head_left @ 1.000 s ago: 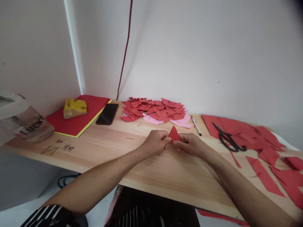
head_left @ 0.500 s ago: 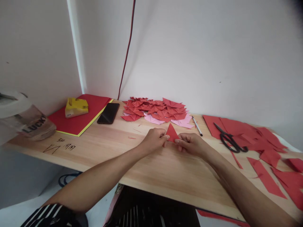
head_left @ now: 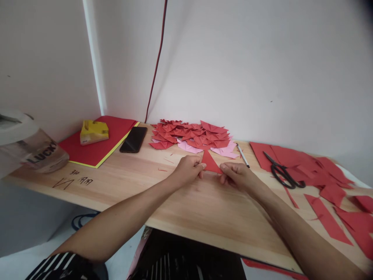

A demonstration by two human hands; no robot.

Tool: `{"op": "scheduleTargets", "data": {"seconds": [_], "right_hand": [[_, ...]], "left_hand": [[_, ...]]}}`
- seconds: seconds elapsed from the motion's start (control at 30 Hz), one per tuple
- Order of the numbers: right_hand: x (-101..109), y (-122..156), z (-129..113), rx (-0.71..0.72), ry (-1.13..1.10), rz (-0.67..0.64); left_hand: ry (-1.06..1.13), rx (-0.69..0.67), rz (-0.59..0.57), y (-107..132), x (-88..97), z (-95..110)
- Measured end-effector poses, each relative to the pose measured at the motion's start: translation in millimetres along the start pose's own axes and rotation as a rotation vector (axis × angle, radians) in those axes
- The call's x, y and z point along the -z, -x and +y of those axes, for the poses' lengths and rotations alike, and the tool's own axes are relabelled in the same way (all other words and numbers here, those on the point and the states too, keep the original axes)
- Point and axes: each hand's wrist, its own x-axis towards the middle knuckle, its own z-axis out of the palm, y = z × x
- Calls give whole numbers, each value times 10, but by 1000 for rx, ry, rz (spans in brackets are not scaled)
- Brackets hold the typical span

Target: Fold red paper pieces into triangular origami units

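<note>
A small folded red paper triangle is held between my two hands, its tip pointing away from me. My left hand pinches its left corner between thumb and fingers. The right corner is gripped by my right hand, thumb on top. Both hands are just above the wooden table. Beyond them lies a pile of folded red paper pieces, with some pink paper pieces under its front edge.
At right, black-handled scissors rest on red paper sheets, near cut strips. A white pen lies by the pile. Leftward are a black phone, a yellow packet on red sheets, and a plastic cup.
My right hand has shifted slightly right, away from the left. The red triangle now looks wider, and its tip sits a little further left.
</note>
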Motion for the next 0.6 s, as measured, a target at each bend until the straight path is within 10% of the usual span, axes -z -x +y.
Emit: {"op": "scheduleTargets", "data": {"seconds": [0.2,0.6], "right_hand": [[-27,21,-75,6,-162,30],[-138,117,-221,146,255,117]], "left_hand": [[84,33,-22,-9,-3,-19],[313,73,-158,1,-35,7]]}}
